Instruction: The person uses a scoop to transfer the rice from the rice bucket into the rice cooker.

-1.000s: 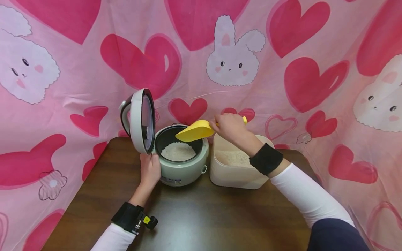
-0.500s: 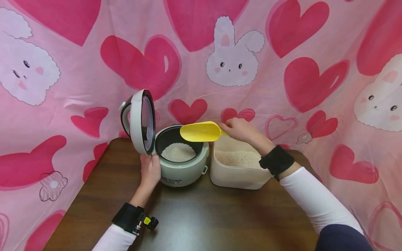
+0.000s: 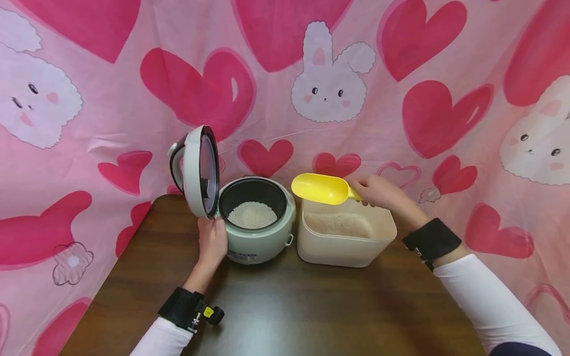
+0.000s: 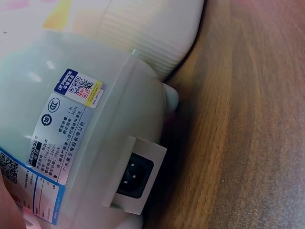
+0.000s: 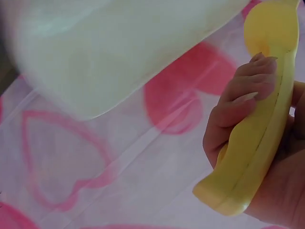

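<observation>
My right hand (image 3: 376,190) grips the handle of a yellow scoop (image 3: 321,188), its fingers curled round it in the right wrist view. The scoop's bowl hangs above the left rear of a cream bin (image 3: 343,252), and no rice shows in it. Loose grain (image 3: 340,224) lies inside that bin. Left of it stands a pale green rice cooker (image 3: 256,247) with its lid (image 3: 193,170) raised and white rice (image 3: 252,215) in its dark pot. My left hand (image 3: 213,240) touches the cooker's left side below the lid; its fingertips are hidden.
Cooker and bin stand close together near the back of a brown wooden table (image 3: 267,306). A pink curtain (image 3: 276,128) with hearts and rabbits hangs right behind them. In the left wrist view the cooker's power socket (image 4: 135,175) has no plug in it.
My right hand has moved right with the scoop, from over the cooker's pot to over the bin, and the scoop has turned so its hollow shows. My left hand stays in place.
</observation>
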Demonstrator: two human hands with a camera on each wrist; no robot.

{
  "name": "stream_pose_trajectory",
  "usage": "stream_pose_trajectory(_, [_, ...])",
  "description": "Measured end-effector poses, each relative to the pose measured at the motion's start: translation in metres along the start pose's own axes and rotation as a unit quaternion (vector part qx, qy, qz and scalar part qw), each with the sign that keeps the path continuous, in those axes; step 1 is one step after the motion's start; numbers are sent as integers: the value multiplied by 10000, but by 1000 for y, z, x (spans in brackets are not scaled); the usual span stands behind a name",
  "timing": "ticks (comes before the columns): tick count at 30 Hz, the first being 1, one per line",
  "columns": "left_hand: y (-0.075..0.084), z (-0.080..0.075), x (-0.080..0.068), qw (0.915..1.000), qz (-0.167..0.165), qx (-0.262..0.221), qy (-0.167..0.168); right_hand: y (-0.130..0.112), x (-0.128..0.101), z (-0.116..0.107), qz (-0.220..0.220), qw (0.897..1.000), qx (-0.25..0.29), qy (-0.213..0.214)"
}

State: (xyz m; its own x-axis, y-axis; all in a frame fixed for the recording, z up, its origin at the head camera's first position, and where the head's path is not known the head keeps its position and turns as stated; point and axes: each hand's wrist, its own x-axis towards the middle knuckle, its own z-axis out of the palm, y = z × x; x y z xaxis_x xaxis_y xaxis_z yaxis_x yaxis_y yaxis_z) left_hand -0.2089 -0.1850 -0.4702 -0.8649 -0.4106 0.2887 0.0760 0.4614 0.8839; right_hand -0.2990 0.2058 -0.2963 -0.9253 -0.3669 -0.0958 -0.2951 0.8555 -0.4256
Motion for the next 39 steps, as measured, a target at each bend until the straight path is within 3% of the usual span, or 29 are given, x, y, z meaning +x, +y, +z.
stream_pose_trajectory(8, [-1, -3, 3, 10000, -2, -13, -29, 33, -26, -6, 516, 9975, -483, -4])
stream_pose_trajectory(12, [-1, -3, 2, 10000, 9, -38, 9, 42, -33, -6, 508, 9922, -1122, 214])
stream_pose_trajectory(19, [-5, -2, 2, 9999, 60, -64, 109, 43, -43, -4, 332, 9597, -2589, 1040])
stream_pose_trajectory(23, [-3, -1, 3, 9999, 101, -71, 85, 36, -46, -5, 91, 9395, -3289, 950])
stream_pose_trajectory(27, [-2, 0, 3, 9999, 33, -91, 47, 24, -46, -2, 173, 9288, -3630, 725])
stream_pose_trajectory(32, [-1, 1, 2, 10000, -57, -64, -38, 11, -49, 5, 549, 9232, -3738, 697])
stream_pose_trajectory(39, [0, 2, -1, 10000, 58, -50, 11, 2, -51, 13, 622, 9046, -4156, 715])
